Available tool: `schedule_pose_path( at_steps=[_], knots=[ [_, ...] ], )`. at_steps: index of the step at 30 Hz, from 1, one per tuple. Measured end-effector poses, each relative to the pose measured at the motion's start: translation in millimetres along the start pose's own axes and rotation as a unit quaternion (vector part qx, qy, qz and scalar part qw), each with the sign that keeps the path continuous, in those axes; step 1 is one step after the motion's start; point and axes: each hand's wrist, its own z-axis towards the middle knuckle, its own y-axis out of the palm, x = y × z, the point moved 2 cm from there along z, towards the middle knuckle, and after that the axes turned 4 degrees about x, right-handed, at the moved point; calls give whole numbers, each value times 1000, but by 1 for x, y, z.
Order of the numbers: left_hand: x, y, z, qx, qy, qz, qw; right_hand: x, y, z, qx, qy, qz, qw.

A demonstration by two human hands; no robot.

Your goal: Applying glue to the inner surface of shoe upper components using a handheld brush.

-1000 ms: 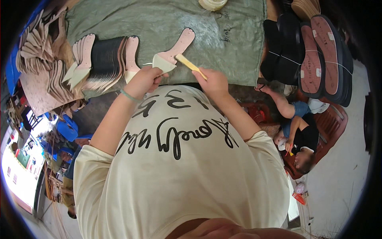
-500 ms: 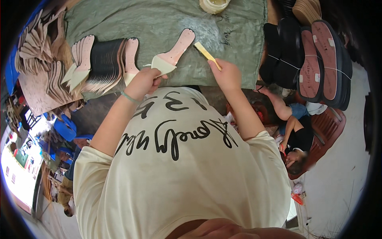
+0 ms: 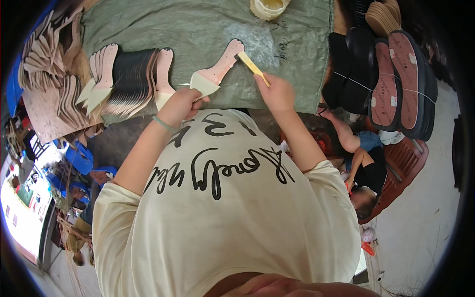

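My left hand (image 3: 183, 105) pinches the cream-coloured end of a shoe upper piece (image 3: 217, 71), its pink underside facing up and its narrow end pointing away to the right. In my right hand (image 3: 278, 93) is a brush with a flat yellow handle (image 3: 253, 66). The brush's dark tip meets the right edge of the piece near its narrow far end. Left of my left hand, a fanned row of similar pieces (image 3: 132, 74) lies on the green cloth (image 3: 198, 29), several pink sides showing at its ends.
An open tub (image 3: 269, 9) with pale contents stands at the far edge. Tied bundles of shoe soles (image 3: 410, 84) are stacked at the right. Loose tan pieces (image 3: 49, 54) are heaped at the far left. Another person (image 3: 368, 168) sits on a reddish-brown chair at the right.
My right hand has moved a little left, bringing the brush tip from beside the piece onto its edge. My left hand keeps its hold on the piece.
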Motion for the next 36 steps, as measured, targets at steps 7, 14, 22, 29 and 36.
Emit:
schedule_pose_path(
  at_steps=[7, 14, 22, 29, 36],
  knots=[
    [-3, -2, 3, 7, 8, 20, 1000, 0, 0, 33, 35, -46, -46, 997],
    [2, 0, 0, 18, 1, 29, 999, -20, 1, 51, 36, -103, -141, 984],
    [-6, -1, 7, 27, 43, 59, 997, -40, 7, 16, -12, -184, -79, 980],
    [-16, 4, 10, 27, 64, 64, 996, -49, 40, -9, -123, -107, 129, 978],
    [-29, 2, 17, 35, 91, 93, 991, -41, 62, -14, -179, -26, 303, 936]
  ],
)
